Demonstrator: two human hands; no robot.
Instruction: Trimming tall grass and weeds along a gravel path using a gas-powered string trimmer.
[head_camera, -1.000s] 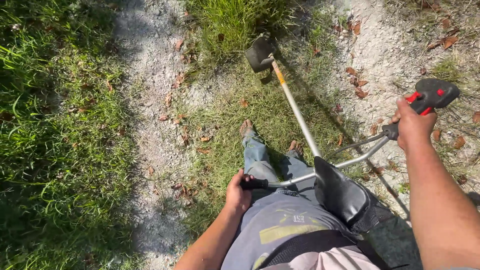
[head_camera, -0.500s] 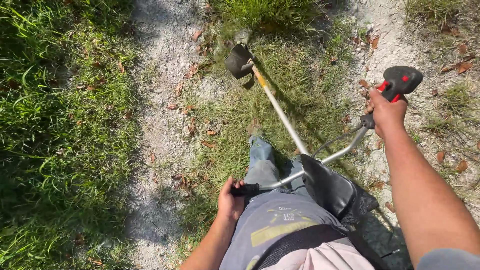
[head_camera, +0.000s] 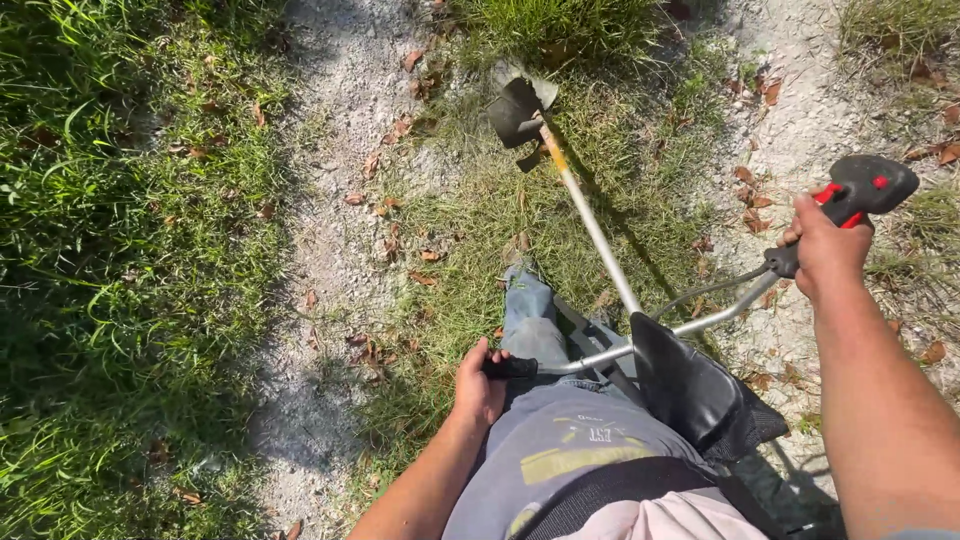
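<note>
Head view: trimmer head (head_camera: 517, 112) at 12 o'clock, swung back right vs half a sec ago, over grass strip (head_camera: 560, 215); left hand (head_camera: 478, 385) closed on black grip; right hand (head_camera: 828, 250) closed on red-trigger handle (head_camera: 862, 190); sweep reversing.

Left hand (head_camera: 478, 385) and right hand (head_camera: 826, 248) both clenched, arms extended.

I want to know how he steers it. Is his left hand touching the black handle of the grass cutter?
Touching. The head view shows the left hand wrapped around the black handle, fingers curled over it with no gap.
</note>
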